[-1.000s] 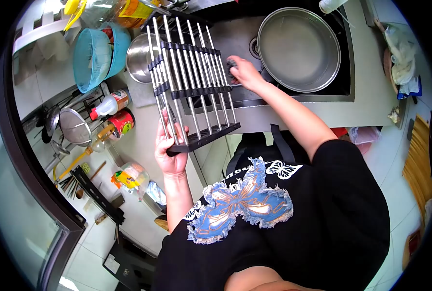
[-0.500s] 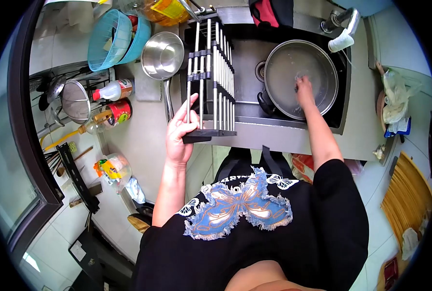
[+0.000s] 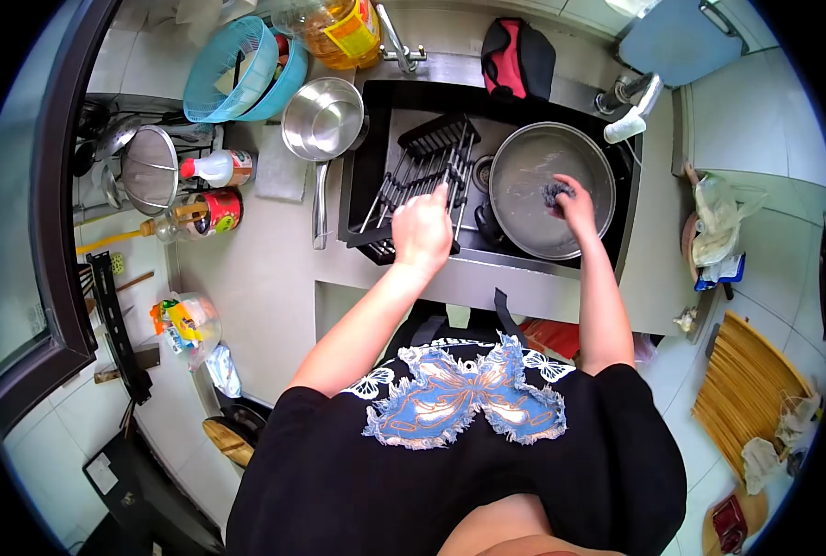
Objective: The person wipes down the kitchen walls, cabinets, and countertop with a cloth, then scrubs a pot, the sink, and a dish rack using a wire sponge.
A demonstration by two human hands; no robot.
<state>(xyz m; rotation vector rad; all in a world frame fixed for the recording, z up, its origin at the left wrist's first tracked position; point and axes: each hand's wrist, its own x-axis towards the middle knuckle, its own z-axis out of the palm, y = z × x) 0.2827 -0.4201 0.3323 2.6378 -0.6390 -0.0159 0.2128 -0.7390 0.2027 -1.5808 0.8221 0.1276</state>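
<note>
My left hand (image 3: 420, 230) is closed on the near part of a metal-barred dish rack (image 3: 396, 190) with black plastic ends. The rack lies tilted in the left side of the dark sink (image 3: 355, 139); my hand hides part of its bars. Over at the right of the sink, a large round pan (image 3: 524, 236) holds cloudy water. My right hand (image 3: 578, 208) is over this pan, its fingers closed on a dark grey steel wool scrubber (image 3: 554, 193).
A steel saucepan (image 3: 323, 120) stands left of the sink, near blue baskets (image 3: 232, 69) and an oil bottle (image 3: 348, 32). A red and black cloth-like item (image 3: 517, 60) lies behind the sink. Taps (image 3: 628, 93) rise at the back edge. Bottles (image 3: 218, 169) stand farther left.
My left hand has lowered the rack from upright above the sink's left edge down into the sink. My right hand has risen out of the cloudy water, showing the scrubber.
</note>
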